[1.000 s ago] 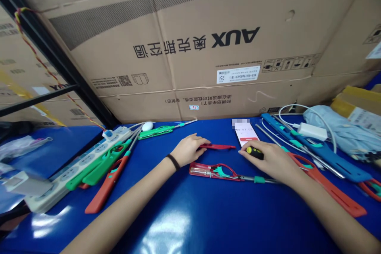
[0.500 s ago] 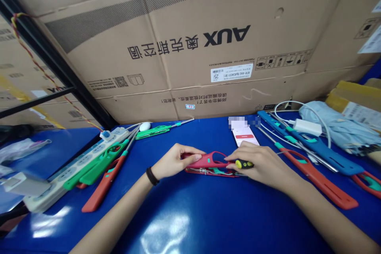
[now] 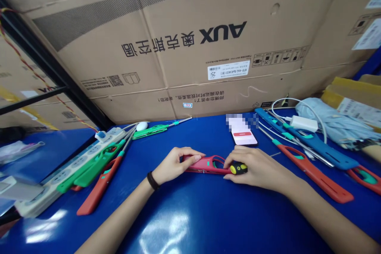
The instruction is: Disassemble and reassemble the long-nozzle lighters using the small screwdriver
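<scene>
A red long-nosed lighter lies across the blue table in front of me, its two casing halves lined up with a thin seam along the near side. My left hand pinches its left end between thumb and fingers. At the other end, my right hand has fingertips against the casing. That same hand holds a screwdriver with a black and yellow handle; its shaft is hidden. Behind the right hand lies a phone with a lit screen.
A power strip and green and red lighters lie at left. Another green lighter is at the back. Red and blue lighters lie at right, near a white charger. A large cardboard box walls off the back.
The upper red casing half has come down onto the lower one, covering the inner parts that showed before. My right hand has moved slightly left. The whole view has shifted a little.
</scene>
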A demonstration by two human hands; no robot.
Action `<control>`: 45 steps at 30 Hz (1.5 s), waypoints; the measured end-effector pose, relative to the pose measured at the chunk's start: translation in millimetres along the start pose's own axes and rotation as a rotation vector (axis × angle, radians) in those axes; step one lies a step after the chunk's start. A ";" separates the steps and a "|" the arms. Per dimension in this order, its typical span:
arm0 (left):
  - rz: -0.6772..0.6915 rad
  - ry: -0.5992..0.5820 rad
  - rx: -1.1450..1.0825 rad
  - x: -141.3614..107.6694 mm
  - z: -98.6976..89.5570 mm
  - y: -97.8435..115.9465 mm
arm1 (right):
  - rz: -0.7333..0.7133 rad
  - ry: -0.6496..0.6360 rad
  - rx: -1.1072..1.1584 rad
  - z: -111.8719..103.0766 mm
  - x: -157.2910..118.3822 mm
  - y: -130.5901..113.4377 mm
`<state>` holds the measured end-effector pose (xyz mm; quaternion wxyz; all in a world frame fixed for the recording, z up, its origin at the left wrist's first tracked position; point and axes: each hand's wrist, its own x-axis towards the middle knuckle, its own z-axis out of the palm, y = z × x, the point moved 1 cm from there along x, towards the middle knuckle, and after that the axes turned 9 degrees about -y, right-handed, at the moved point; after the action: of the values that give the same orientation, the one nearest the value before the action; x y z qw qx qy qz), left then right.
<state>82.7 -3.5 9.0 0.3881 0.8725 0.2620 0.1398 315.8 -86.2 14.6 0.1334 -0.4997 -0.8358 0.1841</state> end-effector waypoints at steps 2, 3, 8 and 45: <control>0.022 0.001 0.046 -0.1 1.6 -0.9 | 0.014 -0.013 -0.026 0.6 0.8 -0.7; 0.040 0.001 0.075 -0.3 2.3 -1.1 | 0.021 -0.017 -0.042 0.5 1.2 -0.9; 0.097 -0.085 0.227 -3.8 1.4 -2.7 | 0.036 -0.025 -0.053 0.3 2.7 -1.1; 0.057 -0.158 0.302 -17.1 -28.0 -5.0 | -0.061 0.022 -0.050 5.8 5.0 -5.8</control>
<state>54.4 6.5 23.0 0.2678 0.9362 0.2238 0.0409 306.5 -85.4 12.1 0.1357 -0.4790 -0.8536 0.1535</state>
